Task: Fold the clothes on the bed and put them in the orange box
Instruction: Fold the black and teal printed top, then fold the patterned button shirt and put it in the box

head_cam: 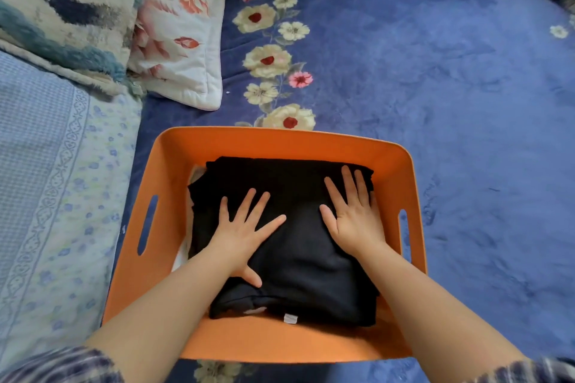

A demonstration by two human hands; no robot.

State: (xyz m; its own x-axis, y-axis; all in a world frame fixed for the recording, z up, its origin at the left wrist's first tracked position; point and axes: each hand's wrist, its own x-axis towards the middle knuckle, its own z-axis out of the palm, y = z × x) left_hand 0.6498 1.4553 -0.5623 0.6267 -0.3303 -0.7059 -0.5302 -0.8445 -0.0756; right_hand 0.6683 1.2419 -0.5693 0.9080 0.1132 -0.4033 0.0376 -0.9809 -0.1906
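Seen from the head camera, looking steeply down: an orange box (401,171) with slotted handle cut-outs in its left and right walls sits on a blue bedcover (435,71) printed with a column of cream and pink flowers. Inside the box lies a folded black garment (295,246), filling most of the floor, its small white label showing at the near edge and a sliver of pale fabric visible under it along the left side. Both bare forearms reach in from the bottom of the frame, with plaid sleeve cuffs at the lower corners. Left hand (241,235): palm flat on the left-centre of the garment, fingers spread, thumb pointing toward the near edge, grasping nothing. Right hand (353,216): palm flat on the right part of the garment, fingers extended toward the far right corner, likewise released and only pressing on the cloth. To the left of the box lies a pale blue quilt (53,183) with a small floral print; beyond it, a shaggy blue-and-cream blanket (65,3) and a white pillow (183,34) with red leaf motifs rest at the far left
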